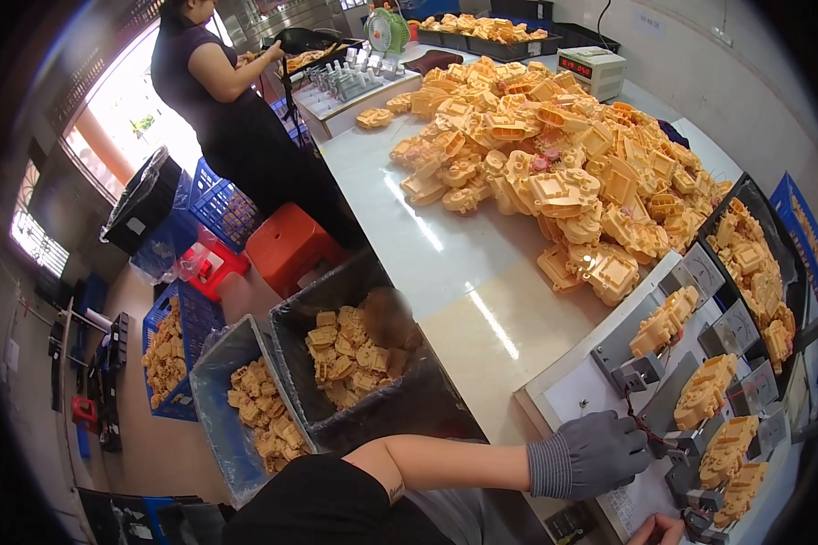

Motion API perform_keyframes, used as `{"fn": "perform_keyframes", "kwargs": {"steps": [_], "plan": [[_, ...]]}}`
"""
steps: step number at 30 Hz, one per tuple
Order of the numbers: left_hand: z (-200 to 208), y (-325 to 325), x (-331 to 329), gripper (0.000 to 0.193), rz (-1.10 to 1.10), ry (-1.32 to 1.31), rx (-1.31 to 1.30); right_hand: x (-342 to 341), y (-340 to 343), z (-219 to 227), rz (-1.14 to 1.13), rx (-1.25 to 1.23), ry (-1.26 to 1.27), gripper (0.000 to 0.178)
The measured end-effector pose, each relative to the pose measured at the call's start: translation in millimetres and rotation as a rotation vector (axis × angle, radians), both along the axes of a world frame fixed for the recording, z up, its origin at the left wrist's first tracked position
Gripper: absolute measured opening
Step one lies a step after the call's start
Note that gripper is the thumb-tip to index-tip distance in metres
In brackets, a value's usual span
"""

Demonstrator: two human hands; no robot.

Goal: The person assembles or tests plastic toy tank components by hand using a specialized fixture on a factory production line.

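My left hand [602, 457], in a grey knitted glove, reaches over a white test board [568, 381] with its fingers curled down beside a metal clamp [677, 445]. Whatever those fingers hold is hidden beneath the glove. At the lower edge, only a few bare fingers of my right hand [659, 530] show, bent together near the lowest clamp; what they pinch is hidden. Several yellow plastic housings sit on the board's fixtures, among them an upper housing [665, 321], a middle housing [705, 391] and a lower housing [729, 450]. Dark wires run between the clamps.
A large heap of yellow housings [554, 173] covers the table's far side. A black tray [750, 263] of housings stands right of the board. Below left are a black bin [291, 318] and a blue bin [214, 391] holding housings. A person [236, 118] stands beyond a red stool [291, 241].
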State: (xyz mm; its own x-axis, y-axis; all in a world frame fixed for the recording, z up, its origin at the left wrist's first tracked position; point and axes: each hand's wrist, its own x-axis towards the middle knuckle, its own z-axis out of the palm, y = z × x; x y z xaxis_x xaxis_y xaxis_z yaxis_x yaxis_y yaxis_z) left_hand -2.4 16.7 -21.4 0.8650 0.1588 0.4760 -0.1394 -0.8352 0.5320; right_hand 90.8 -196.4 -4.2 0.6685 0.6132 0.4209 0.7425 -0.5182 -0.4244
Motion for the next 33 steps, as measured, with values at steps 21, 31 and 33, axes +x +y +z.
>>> {"fn": "perform_keyframes", "kwargs": {"steps": [21, 31, 33], "plan": [[0.0, -0.9, 0.6, 0.020, 0.016, -0.038, -0.011, -3.8, 10.1, 8.6, -0.053, 0.035, 0.069, 0.008], [1.0, 0.6, -1.7, 0.022, 0.001, -0.004, -0.014, -6.6, 11.5, 9.8, -0.081, 0.033, 0.118, 0.011], [1.0, 0.2, -1.8, 0.023, -0.010, 0.000, -0.032, -7.6, 10.8, 10.5, -0.089, 0.036, 0.117, 0.011]]}}
